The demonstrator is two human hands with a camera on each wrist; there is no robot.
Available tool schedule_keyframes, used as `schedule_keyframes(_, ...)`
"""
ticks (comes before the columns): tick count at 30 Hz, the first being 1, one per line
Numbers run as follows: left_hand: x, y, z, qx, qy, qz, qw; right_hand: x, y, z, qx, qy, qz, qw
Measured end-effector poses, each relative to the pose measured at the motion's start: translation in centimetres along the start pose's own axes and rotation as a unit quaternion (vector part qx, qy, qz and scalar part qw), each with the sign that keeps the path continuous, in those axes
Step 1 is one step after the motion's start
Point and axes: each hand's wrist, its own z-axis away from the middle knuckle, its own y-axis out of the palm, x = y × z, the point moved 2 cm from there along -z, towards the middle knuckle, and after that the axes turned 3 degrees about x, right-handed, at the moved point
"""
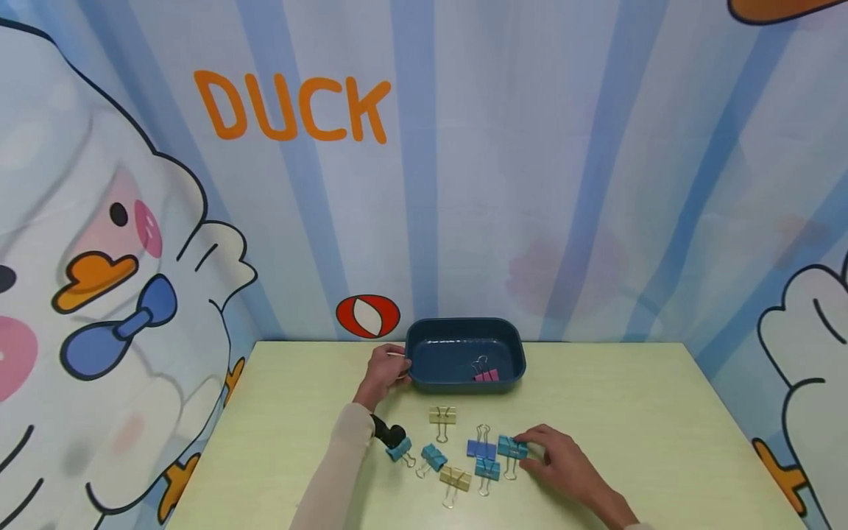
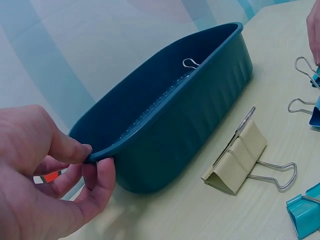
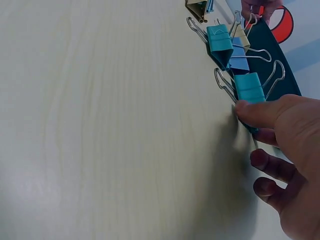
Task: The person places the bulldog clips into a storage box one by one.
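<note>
My left hand pinches the left end of a dark blue plastic bin's rim, thumb on top and fingers beneath. Inside the bin lies a pink binder clip, toward its right front. At the right of a loose group of clips, my right hand holds a teal binder clip by its end, between thumb and index finger. The other fingers are bent beside it, off the clip. Just left of that clip are a blue binder clip and another teal binder clip.
A pale yellow binder clip stands in front of the bin, another yellow binder clip nearer me. Two teal binder clips, one and another, lie to the left near my left forearm. Behind the wooden table hangs a printed duck curtain.
</note>
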Motion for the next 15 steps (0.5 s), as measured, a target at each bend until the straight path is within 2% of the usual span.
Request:
schedule_keyframes(9, -0.04, -0.12, 0.13, 0.005, 0.002, 0.005, 1.0, 0.43, -0.05, -0.2, -0.015, 0.01, 0.014, 0.9997)
schedule_keyframes(15, -0.01, -0.06, -0.04, 0.004, -0.001, 0.007, 1.0, 0.49, -0.47, -0.18, -0.029, -0.022, 0.013, 0.9993)
